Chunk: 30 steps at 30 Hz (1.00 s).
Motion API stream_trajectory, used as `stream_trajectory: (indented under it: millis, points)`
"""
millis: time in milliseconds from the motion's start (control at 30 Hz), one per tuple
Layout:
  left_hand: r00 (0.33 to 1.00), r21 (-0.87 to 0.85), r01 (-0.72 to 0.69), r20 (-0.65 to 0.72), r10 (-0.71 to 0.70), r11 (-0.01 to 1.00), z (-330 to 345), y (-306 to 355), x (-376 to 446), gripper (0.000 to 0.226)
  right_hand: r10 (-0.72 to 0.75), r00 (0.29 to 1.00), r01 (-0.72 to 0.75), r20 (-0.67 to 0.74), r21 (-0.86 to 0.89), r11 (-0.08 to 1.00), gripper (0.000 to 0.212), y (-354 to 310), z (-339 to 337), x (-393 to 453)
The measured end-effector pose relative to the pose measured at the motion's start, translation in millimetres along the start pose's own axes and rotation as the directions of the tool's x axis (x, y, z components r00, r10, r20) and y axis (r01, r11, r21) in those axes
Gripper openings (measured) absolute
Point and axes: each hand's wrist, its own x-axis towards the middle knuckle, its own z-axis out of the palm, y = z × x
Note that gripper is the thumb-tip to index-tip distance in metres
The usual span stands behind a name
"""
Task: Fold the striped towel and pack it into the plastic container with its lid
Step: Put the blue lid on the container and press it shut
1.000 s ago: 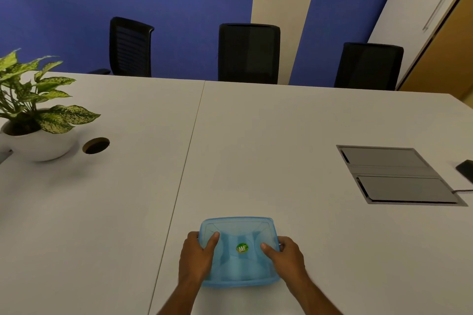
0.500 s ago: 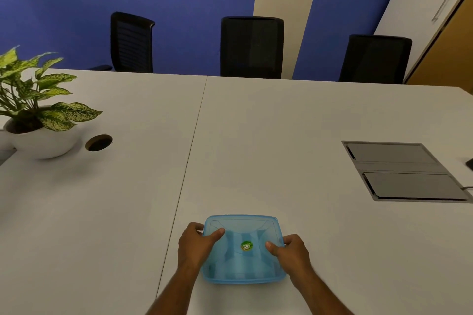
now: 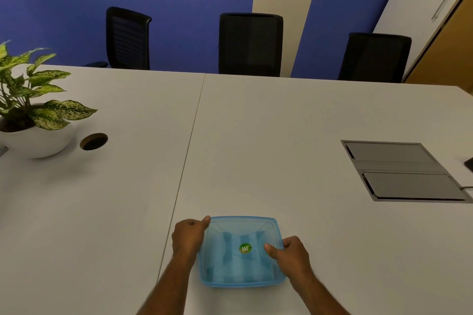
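- Head view: you are looking down at the white table (image 3: 256, 135), where the blue plastic container (image 3: 242, 280) is sitting near the close edge, just right of the seam between the two table halves.
- The lid (image 3: 240, 227) is lying on top of the container, with a round green sticker (image 3: 245, 248) at its middle. Through the translucent blue plastic the striped towel (image 3: 230, 245) is showing as light and dark bands inside.
- Your left hand (image 3: 188, 238) is now sitting at the container's far-left corner, its fingers curled and the thumb tip pressing on the lid's rim there. Half a second ago that thumb was lying further in on the lid's surface, nearer the middle of the left side.
- Your right hand (image 3: 290, 254) is gripping the right edge, the thumb lying flat on the lid and the remaining fingers curled down around the outside of the rim, pinching it. It is holding much the same place as before.
- The container itself is resting where it was in the earlier frames; your head has tilted a little, so the room is appearing slightly shifted.
- At the left, a leafy plant in a white bowl-shaped pot (image 3: 38, 140) is standing beside a round cable hole (image 3: 93, 141).
- At the right, a grey flap panel (image 3: 401, 171) is set into the table.
- Three black chairs (image 3: 250, 43) are standing along the far side, against a blue wall.
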Motion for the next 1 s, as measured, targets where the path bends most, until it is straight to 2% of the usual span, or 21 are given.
stream_trajectory:
  millis: [167, 333, 500, 600, 633, 733, 833, 933, 1000]
  points:
    - [0.998, 0.031, 0.008, -0.056, -0.007, 0.999, 5.1, 4.7, 0.3, 0.042, -0.005, 1.0, 0.005, -0.011, -0.021, 1.0, 0.043, 3.6, 1.8, 3.2]
    - [0.993, 0.067, -0.012, -0.119, 0.02, 0.998, 8.8, 6.1, -11.2, 0.033, -0.003, 1.0, 0.003, -0.011, -0.02, 1.0, 0.044, 4.9, 3.3, 4.7]
    - [0.987, 0.103, -0.115, -0.105, 0.126, 0.988, 4.0, 0.6, -20.8, 0.033, -0.018, 1.0, 0.018, -0.015, -0.036, 0.999, 0.044, 4.5, 3.4, 4.1]
    - [0.979, 0.13, -0.2, -0.005, 0.203, 0.971, -3.4, -8.3, -22.6, 0.03, -0.024, 0.999, 0.023, -0.022, -0.045, 0.999, 0.045, 4.3, 3.8, 3.0]
    - [0.976, 0.128, -0.216, 0.051, 0.211, 0.968, -7.4, -12.1, -22.9, 0.035, -0.026, 0.999, 0.025, -0.022, -0.05, 0.998, 0.045, 4.5, 3.7, 2.3]
    - [0.943, 0.098, -0.22, 0.277, 0.186, 0.97, -22.4, -23.4, -19.2, 0.084, -0.037, 0.999, 0.036, -0.02, -0.063, 0.997, 0.047, 5.7, 3.4, 3.7]
    - [0.844, 0.107, -0.267, 0.505, 0.179, 0.958, -34.9, -27.6, -22.1, 0.115, -0.048, 0.999, 0.046, -0.019, -0.097, 0.994, 0.05, 6.2, 3.7, 4.7]
    - [0.801, 0.076, -0.291, 0.565, 0.199, 0.954, -38.0, -25.9, -27.0, 0.124, -0.053, 0.998, 0.049, -0.03, -0.116, 0.992, 0.051, 1.5, 3.0, 0.2]
    - [0.798, 0.097, -0.311, 0.568, 0.204, 0.945, -37.1, -23.0, -29.7, 0.119, -0.054, 0.998, 0.05, -0.028, -0.134, 0.99, 0.052, -0.3, 2.0, -1.6]
